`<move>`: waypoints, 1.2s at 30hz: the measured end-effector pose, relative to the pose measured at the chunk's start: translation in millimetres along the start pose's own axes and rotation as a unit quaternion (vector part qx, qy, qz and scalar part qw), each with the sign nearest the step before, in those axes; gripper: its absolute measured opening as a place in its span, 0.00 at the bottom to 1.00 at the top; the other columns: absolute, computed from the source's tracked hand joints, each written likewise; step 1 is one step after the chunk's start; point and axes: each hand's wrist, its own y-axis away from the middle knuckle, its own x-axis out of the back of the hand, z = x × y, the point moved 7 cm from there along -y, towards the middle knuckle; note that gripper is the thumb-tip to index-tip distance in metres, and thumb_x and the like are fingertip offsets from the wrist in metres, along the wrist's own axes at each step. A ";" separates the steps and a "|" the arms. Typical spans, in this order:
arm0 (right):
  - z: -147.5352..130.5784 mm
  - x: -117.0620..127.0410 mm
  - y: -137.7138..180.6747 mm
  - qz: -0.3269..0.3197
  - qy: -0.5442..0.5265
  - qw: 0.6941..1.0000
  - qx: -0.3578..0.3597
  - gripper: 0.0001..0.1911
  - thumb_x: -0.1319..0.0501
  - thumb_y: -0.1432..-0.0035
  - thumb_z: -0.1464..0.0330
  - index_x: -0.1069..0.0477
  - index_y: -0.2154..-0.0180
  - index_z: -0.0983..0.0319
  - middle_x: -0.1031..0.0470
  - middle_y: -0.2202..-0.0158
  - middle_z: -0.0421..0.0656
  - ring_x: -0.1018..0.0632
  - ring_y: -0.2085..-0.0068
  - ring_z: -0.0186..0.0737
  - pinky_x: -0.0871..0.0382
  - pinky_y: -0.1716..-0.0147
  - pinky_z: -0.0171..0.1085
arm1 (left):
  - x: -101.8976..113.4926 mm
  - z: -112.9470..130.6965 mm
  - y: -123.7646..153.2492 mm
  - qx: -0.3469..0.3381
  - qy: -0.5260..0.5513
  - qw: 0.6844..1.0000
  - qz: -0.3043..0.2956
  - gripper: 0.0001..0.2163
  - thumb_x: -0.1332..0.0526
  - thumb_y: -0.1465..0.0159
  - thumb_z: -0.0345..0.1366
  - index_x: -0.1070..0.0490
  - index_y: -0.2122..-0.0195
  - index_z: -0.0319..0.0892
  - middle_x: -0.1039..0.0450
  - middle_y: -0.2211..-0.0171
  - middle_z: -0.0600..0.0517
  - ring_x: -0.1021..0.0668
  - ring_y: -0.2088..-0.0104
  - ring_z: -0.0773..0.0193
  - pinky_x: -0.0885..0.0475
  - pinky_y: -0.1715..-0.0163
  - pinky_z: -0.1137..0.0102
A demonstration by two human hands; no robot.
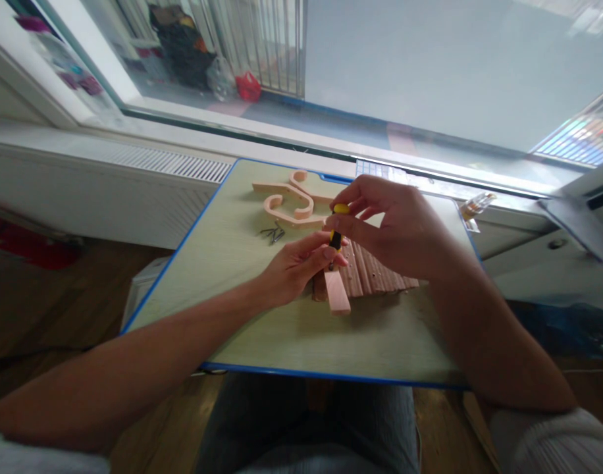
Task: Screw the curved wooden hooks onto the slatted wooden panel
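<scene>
Table (252, 329) by window (430, 72). Your screwdriver (336, 238): near table centre, close to upright at wood strip (338, 296). Your right hand (395, 224) closed on handle top, left hand (294, 264) pinching lower end. Step, judged: turning; next calls for steady shaft. Dark fasteners (275, 233) toward left edge, curved wooden pieces (309, 204) toward far edge.

The person wears pale grey-white sleeves: the right sleeve (553, 440) is gathered in soft folds near the elbow, while the left sleeve (39, 454) shows only as a blurred strip. The left hand (294, 268) and right hand (388, 216) are bare. Loose-looking trousers (252, 421) of greyish-blue cloth darken in shadow.
</scene>
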 end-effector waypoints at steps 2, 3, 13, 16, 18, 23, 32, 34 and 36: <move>0.0 -0.3 0.1 0.023 0.019 1.000 0.003 0.11 0.28 0.36 0.58 0.22 0.63 0.59 0.17 0.63 0.41 0.19 0.62 0.40 0.24 0.60 0.44 | -0.8 -3.2 0.0 0.006 0.010 1.000 -0.004 0.20 0.32 0.24 0.54 0.19 0.43 0.42 0.14 0.55 0.46 0.17 0.57 0.61 0.24 0.54 0.66; -0.3 -0.5 0.2 0.036 0.033 0.999 0.005 0.12 0.28 0.36 0.58 0.23 0.64 0.58 0.18 0.64 0.41 0.20 0.63 0.40 0.25 0.60 0.44 | -1.3 -5.0 -0.2 0.009 0.019 1.000 -0.005 0.20 0.31 0.25 0.53 0.19 0.43 0.43 0.14 0.55 0.46 0.16 0.57 0.61 0.24 0.53 0.66; 2.6 -6.6 1.2 0.075 0.093 0.993 0.003 0.12 0.29 0.35 0.56 0.24 0.62 0.56 0.18 0.64 0.41 0.24 0.64 0.40 0.27 0.59 0.47 | -3.7 -10.5 -3.3 0.003 0.048 0.999 0.007 0.18 0.26 0.29 0.49 0.21 0.45 0.45 0.14 0.59 0.50 0.15 0.60 0.62 0.21 0.54 0.66; 4.5 -3.6 -0.1 0.074 0.084 0.994 -0.001 0.15 0.26 0.37 0.54 0.24 0.63 0.57 0.18 0.64 0.41 0.23 0.64 0.40 0.26 0.59 0.46 | -2.3 -8.5 -2.9 0.014 0.042 0.999 0.014 0.17 0.26 0.29 0.50 0.19 0.48 0.44 0.13 0.59 0.49 0.16 0.61 0.63 0.23 0.58 0.68; 5.1 -0.4 -1.4 0.062 0.069 0.996 -0.001 0.16 0.25 0.38 0.53 0.21 0.62 0.58 0.17 0.64 0.41 0.21 0.63 0.41 0.25 0.59 0.46 | -1.6 -6.1 -2.4 0.017 0.027 0.999 0.014 0.17 0.26 0.29 0.51 0.18 0.51 0.43 0.13 0.59 0.48 0.16 0.62 0.63 0.23 0.58 0.67; 2.9 -1.1 -2.7 -0.027 -0.006 1.000 0.013 0.14 0.30 0.33 0.58 0.15 0.52 0.59 0.13 0.51 0.44 0.16 0.57 0.41 0.22 0.56 0.44 | -1.5 -2.1 -2.3 0.011 0.011 1.000 0.008 0.19 0.27 0.28 0.52 0.19 0.45 0.43 0.13 0.59 0.47 0.15 0.60 0.61 0.23 0.56 0.65; -1.8 -8.4 -1.1 0.021 0.054 0.998 0.036 0.10 0.32 0.30 0.60 0.18 0.60 0.59 0.15 0.60 0.44 0.19 0.61 0.41 0.26 0.56 0.45 | 0.6 -4.3 -1.5 -0.010 -0.004 1.000 0.010 0.17 0.31 0.25 0.53 0.19 0.50 0.43 0.14 0.56 0.47 0.16 0.56 0.59 0.23 0.51 0.65; -2.8 -9.3 -0.7 0.043 0.086 0.995 0.040 0.12 0.32 0.30 0.58 0.21 0.63 0.59 0.17 0.62 0.43 0.21 0.62 0.41 0.28 0.57 0.45 | 1.1 -6.3 -1.3 -0.016 0.001 1.000 0.007 0.16 0.32 0.24 0.52 0.18 0.53 0.43 0.14 0.56 0.47 0.17 0.56 0.60 0.23 0.52 0.66; -2.1 -10.7 -0.3 0.058 0.109 0.992 0.031 0.14 0.31 0.31 0.56 0.24 0.65 0.58 0.19 0.65 0.43 0.23 0.63 0.41 0.30 0.59 0.45 | 0.4 -8.2 -1.4 -0.020 0.018 1.000 -0.001 0.14 0.30 0.25 0.50 0.18 0.53 0.44 0.15 0.58 0.48 0.17 0.58 0.62 0.22 0.54 0.67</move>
